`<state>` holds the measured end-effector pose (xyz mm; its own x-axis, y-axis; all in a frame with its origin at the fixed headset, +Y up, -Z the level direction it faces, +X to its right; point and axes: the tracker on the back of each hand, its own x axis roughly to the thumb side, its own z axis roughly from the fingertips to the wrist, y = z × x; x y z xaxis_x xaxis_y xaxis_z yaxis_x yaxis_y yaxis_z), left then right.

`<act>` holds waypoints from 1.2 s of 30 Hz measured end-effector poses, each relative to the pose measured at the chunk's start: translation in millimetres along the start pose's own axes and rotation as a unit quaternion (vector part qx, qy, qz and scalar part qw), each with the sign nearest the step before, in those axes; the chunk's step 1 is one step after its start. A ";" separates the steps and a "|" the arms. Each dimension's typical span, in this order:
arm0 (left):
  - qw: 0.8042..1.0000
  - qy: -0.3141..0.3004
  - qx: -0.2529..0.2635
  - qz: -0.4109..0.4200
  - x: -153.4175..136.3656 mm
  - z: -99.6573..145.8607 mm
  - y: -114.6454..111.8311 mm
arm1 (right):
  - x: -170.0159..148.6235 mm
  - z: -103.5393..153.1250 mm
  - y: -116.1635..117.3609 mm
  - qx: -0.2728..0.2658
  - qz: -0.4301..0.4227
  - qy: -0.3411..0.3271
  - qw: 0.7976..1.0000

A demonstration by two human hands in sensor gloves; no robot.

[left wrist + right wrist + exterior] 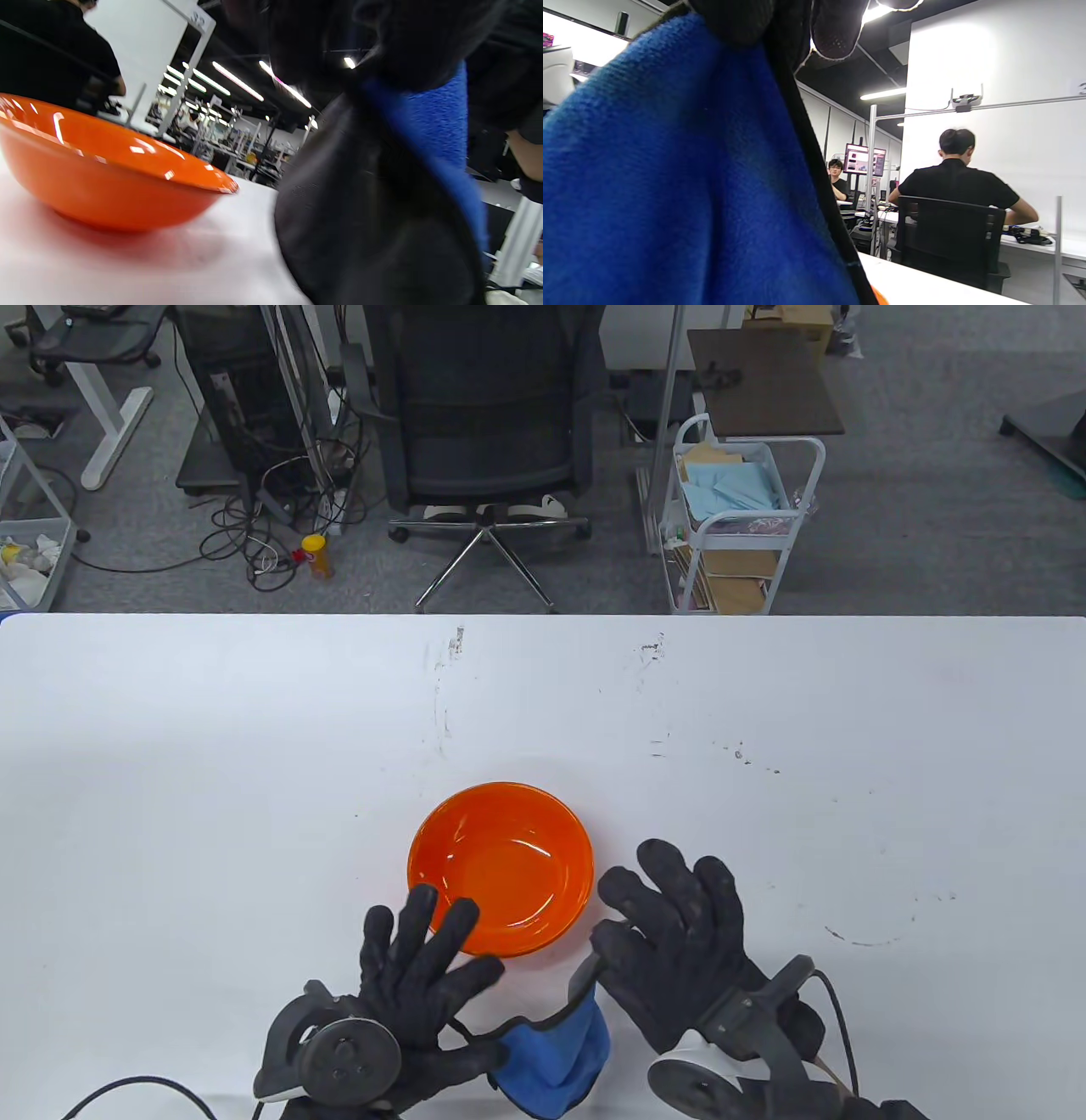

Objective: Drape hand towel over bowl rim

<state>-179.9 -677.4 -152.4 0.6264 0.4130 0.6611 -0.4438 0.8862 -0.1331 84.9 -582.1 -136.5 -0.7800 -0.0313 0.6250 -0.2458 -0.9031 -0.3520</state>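
Note:
An orange bowl [501,789] stands upright on the white table [254,746], near the front middle; it also shows in the left wrist view [106,186]. A blue hand towel [556,1056] with a grey edge hangs bunched between my two hands, just in front of the bowl and apart from its rim. My left hand [424,976] holds one end at the thumb, its fingers spread above the bowl's near rim. My right hand [679,933] pinches the other end at the thumb, right of the bowl. The towel fills much of the left wrist view [432,118] and the right wrist view [670,190].
Beyond the table's far edge stand a black office chair [488,415] and a white trolley [738,517]. The table has faint scuff marks [445,678]. People sit at desks in the background of the right wrist view [956,178].

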 end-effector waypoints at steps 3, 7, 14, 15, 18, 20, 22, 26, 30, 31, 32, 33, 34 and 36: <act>1.000 0.005 0.005 -0.007 -0.5 4.6 -5.2 | -0.5 1.3 6.2 0.006 0.007 0.001 1.000; 0.999 0.015 0.035 -0.001 -12.8 16.4 9.3 | -16.4 6.9 12.4 0.034 -0.014 0.022 0.999; 0.997 0.004 0.070 0.040 -21.6 36.9 75.2 | -29.2 25.6 17.2 0.048 -0.195 -0.006 0.980; 0.996 -0.002 0.070 0.048 -20.1 39.1 84.9 | -26.9 27.6 16.2 0.041 -0.216 -0.012 0.975; 0.994 -0.025 0.064 0.082 -11.0 43.7 121.1 | -17.3 31.0 12.6 0.024 -0.263 -0.023 0.964; 0.996 -0.024 0.041 0.081 -8.0 42.4 132.8 | -14.7 28.9 16.7 0.035 -0.273 -0.016 0.961; 0.998 -0.002 -0.002 0.058 -10.0 37.0 134.2 | -15.0 25.0 30.3 0.056 -0.277 0.006 0.959; 0.996 0.053 -0.057 0.044 -32.6 17.9 112.7 | -24.4 15.9 66.7 0.100 -0.268 0.068 0.956; 0.990 0.120 -0.068 0.034 -66.5 -9.9 88.3 | -39.1 3.1 102.5 0.116 -0.212 0.132 0.961; 0.989 0.132 -0.067 0.025 -74.8 -18.4 81.8 | -43.4 -2.3 111.2 0.110 -0.191 0.146 0.965; 0.988 0.142 -0.060 0.010 -81.9 -26.1 76.1 | -46.1 -5.7 116.6 0.107 -0.175 0.156 0.966; 0.987 0.148 -0.054 -0.002 -86.0 -30.8 72.9 | -49.8 -10.3 123.0 0.103 -0.152 0.167 0.969; 0.986 0.157 -0.039 -0.030 -92.6 -39.3 68.0 | -54.5 -16.5 130.9 0.101 -0.130 0.176 0.971; 0.981 0.182 -0.021 -0.064 -102.1 -52.5 61.7 | -59.9 -26.7 142.1 0.100 -0.094 0.191 0.972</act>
<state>-237.5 -653.9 -266.9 0.8658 0.3385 0.3685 -0.3244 0.9404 -0.1017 81.3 -697.1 -242.5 -0.8978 0.2696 0.3481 -0.3183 -0.9437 -0.0901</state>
